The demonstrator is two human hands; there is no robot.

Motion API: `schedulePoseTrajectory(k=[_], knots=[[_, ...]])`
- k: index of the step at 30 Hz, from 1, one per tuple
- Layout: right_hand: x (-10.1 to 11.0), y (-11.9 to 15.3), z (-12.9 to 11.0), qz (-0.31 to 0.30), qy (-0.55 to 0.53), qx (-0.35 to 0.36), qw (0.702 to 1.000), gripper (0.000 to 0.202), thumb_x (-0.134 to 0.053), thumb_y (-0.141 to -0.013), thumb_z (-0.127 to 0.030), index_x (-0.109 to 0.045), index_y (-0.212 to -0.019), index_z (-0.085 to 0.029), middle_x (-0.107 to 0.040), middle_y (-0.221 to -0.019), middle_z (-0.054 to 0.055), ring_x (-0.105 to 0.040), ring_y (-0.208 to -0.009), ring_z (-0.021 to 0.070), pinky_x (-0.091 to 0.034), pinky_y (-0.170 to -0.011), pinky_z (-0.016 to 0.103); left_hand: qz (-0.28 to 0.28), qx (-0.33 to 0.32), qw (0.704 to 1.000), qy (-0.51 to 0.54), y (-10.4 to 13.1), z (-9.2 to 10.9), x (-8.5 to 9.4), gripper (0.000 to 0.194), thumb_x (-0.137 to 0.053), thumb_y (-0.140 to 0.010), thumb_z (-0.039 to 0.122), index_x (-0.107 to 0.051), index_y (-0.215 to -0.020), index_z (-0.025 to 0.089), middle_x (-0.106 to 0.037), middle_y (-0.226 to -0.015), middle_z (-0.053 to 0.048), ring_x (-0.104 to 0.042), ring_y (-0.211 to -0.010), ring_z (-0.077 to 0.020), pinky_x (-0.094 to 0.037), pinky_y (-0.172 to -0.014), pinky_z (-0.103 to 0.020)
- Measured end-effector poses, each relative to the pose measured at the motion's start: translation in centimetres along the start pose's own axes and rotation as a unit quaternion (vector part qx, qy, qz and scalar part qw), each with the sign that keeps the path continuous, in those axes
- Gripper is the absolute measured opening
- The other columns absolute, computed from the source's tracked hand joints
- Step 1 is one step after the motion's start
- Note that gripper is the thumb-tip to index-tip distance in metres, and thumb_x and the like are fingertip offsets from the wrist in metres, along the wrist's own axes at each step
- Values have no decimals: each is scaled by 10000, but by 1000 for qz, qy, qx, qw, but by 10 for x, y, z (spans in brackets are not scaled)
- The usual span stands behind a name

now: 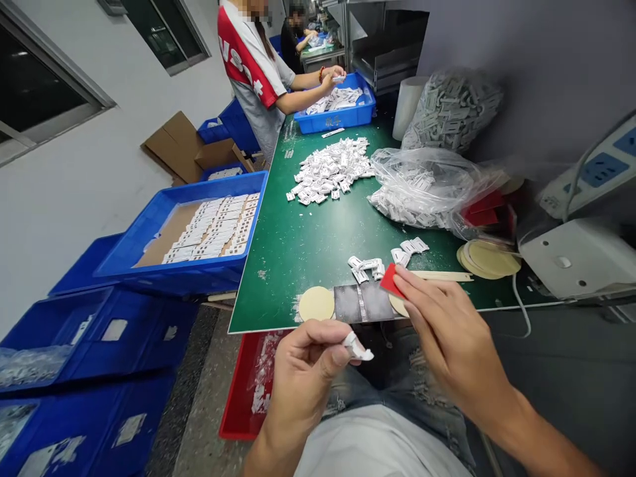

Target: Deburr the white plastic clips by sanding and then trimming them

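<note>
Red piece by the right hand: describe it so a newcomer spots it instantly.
Start at the green tabletop and follow its near edge to the dark grey patches. At their right end, the fingertips of the person's right hand touch a small red piece. Its plain bright red sets it apart from the white parts just beyond it.

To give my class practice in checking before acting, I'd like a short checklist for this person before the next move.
1. White part secure in left hand: ok, pinched between thumb and finger.
2. Red piece at right hand: ok, under the fingertips.
3. Right thumb backing red piece: cannot tell, hidden.
4. Red piece touching white part: not ok, they are apart.
5. Loose white parts nearby: ok, on the green table.
</note>
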State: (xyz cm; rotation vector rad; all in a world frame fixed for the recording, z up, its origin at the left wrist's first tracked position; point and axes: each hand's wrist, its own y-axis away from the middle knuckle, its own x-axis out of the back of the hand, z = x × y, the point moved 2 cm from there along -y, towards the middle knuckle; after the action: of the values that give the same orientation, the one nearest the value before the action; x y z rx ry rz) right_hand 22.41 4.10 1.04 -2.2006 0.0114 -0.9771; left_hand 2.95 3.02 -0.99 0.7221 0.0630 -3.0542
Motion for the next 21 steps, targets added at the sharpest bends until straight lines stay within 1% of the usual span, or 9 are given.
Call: schedulePoseTrajectory(k=[4,7,10,11,13,15,16,18,21], knots=[[1,3,-7,-6,2,69,998,460,-532,-938,-41,-589,-1388,-117,-664,-1372,163,-646,-1134,282,-533,-906,438,16,-147,982,-119,6,6,-3,193,-767,-836,89,-773,-935,255,-799,-905,-15,-755,-843,-165,-622,-785,-289],[0,8,0,-29,11,-40,999,427,-552,-952,-86,-633,-1362,-172,-665,-1380,125,-639,-1129,291,-523,-945,462,37,-264,942,-203,11,10,-4,280,-747,-810,-8,-759,-958,229,-808,-942,-20,-766,-885,-188,-633,-825,-332],[4,11,5,0,-183,-170,968,418,-500,-1004,-208,-601,-1408,-249,-671,-1368,87,-655,-1150,267,-518,-1010,441,23,-313,919,-239,13,11,-6,313,-742,-793,-44,-747,-977,209,-810,-951,-24,-770,-902,-201,-638,-829,-347],[4,12,6,11,-287,-225,931,395,-456,-1025,-267,-620,-1385,-265,-709,-1297,84,-690,-1068,254,-554,-957,423,20,-317,917,-242,13,11,-7,311,-737,-798,-43,-743,-984,206,-809,-955,-24,-771,-903,-202,-638,-830,-350],[3,12,5,20,-501,-319,804,426,-354,-1048,-378,-681,-1297,-265,-749,-1188,96,-721,-889,238,-610,-811,397,22,-314,918,-241,12,11,-7,291,-734,-814,-25,-738,-988,209,-806,-950,-19,-771,-901,-200,-639,-829,-354],[-2,9,1,6,-654,-349,671,493,-308,-1045,-429,-718,-1228,-226,-726,-1235,132,-712,-860,239,-614,-789,402,24,-299,924,-238,12,11,-7,265,-739,-826,4,-739,-979,221,-803,-931,-12,-771,-893,-197,-640,-821,-351],[-5,8,-2,-6,-696,-351,626,508,-307,-1044,-442,-723,-1219,-209,-699,-1288,145,-703,-890,237,-605,-816,398,27,-293,926,-237,12,10,-7,256,-743,-830,17,-741,-975,228,-802,-923,-9,-770,-892,-197,-640,-821,-353],[-10,5,-6,-18,-736,-352,578,523,-305,-1048,-472,-729,-1209,-210,-686,-1299,142,-679,-901,212,-589,-826,355,33,-285,929,-233,13,10,-6,249,-748,-830,30,-744,-966,237,-800,-913,-8,-767,-896,-203,-637,-830,-372],[-15,7,-11,-1,-741,-345,576,465,-341,-1042,-510,-715,-1221,-302,-726,-1161,79,-652,-862,179,-577,-787,300,37,-248,945,-211,14,11,-6,243,-762,-821,42,-754,-957,243,-805,-921,-19,-770,-888,-210,-639,-811,-362]])
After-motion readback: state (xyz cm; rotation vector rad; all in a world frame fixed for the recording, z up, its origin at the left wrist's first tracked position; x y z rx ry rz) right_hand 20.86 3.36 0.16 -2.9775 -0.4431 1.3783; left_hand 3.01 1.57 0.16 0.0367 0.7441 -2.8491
